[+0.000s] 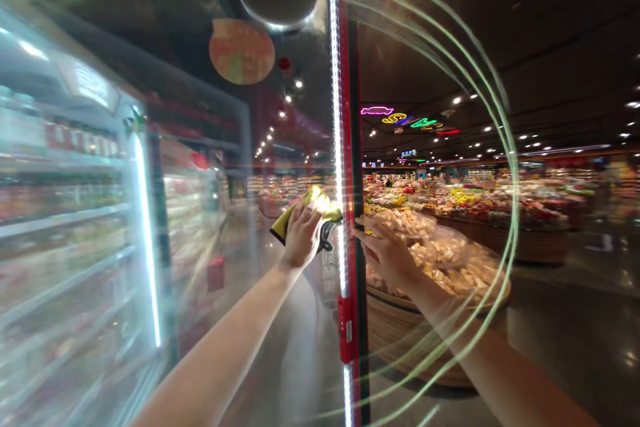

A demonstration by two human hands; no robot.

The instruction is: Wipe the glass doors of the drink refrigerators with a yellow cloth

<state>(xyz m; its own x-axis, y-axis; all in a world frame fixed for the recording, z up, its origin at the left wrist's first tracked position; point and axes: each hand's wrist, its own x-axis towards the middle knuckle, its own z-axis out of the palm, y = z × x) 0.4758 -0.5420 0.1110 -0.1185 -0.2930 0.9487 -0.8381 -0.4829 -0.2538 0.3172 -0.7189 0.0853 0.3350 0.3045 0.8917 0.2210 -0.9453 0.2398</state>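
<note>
In the head view my left hand (302, 235) presses a yellow cloth (286, 221) with a dark border against the inner side of a glass door, its fingers over the cloth. A dark loop of the cloth hangs below the fingers. The glass door (280, 127) stands in front of me, with a red frame (354, 267) and a bright light strip (339, 147) along its right side. My right hand (387, 250) holds the black edge (361, 320) of the door with its fingertips; its thumb is hidden.
At left, lit cooler shelves (60, 220) with goods appear blurred in the glass. A red box-like piece (345, 330) sits low on the door frame. Beyond the edge stands a round wooden display (415, 333) heaped with packaged goods (440, 240). Pale curved streaks cross the view.
</note>
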